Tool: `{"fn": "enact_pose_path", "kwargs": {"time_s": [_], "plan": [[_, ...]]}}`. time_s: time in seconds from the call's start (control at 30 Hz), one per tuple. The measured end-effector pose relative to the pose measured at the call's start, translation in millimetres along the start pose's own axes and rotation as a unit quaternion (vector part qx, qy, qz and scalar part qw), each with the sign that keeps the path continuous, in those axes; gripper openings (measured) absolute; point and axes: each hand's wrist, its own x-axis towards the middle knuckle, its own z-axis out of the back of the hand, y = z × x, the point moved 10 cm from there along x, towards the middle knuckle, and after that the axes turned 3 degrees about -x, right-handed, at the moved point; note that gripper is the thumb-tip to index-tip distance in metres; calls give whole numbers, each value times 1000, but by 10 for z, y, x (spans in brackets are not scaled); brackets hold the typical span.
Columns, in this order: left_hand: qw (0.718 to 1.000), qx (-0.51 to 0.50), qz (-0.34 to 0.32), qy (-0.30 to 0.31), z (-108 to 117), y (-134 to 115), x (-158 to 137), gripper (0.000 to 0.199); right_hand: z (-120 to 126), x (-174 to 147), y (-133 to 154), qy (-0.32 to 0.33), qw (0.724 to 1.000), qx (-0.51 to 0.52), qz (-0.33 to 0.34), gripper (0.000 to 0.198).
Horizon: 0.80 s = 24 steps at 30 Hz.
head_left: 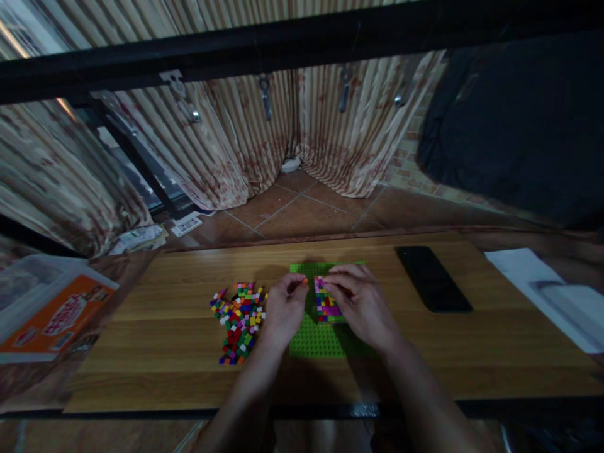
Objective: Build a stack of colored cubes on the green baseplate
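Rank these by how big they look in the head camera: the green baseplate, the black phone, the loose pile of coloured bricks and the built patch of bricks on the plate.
1. green baseplate, partly hidden by hands
2. black phone and loose brick pile: too alike to rank
3. built brick patch

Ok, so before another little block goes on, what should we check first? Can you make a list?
1. Green baseplate lies flat on the wooden table: ok.
2. Left hand has a block ready: an orange piece shows at its fingertips: ok.
3. Right hand rests on the patch of coloured blocks already built: ok.
4. Free studs left on the baseplate: the near part is bare green: ok.
5. Pile of loose blocks close to the left hand: ok.
6. Exact spot for the next block: the fingers hide it: cannot tell.
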Motion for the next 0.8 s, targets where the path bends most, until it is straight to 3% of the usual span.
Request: {"fn": "enact_pose_path", "kwargs": {"time_s": [0.43,0.8], "plan": [[984,163,-41,49,-78,-115,-113,29,-118,6,-37,-17,999,-32,-16,8],[973,220,-66,32,-77,-224,-181,29,-108,-4,19,-27,999,-44,7,12]]}}
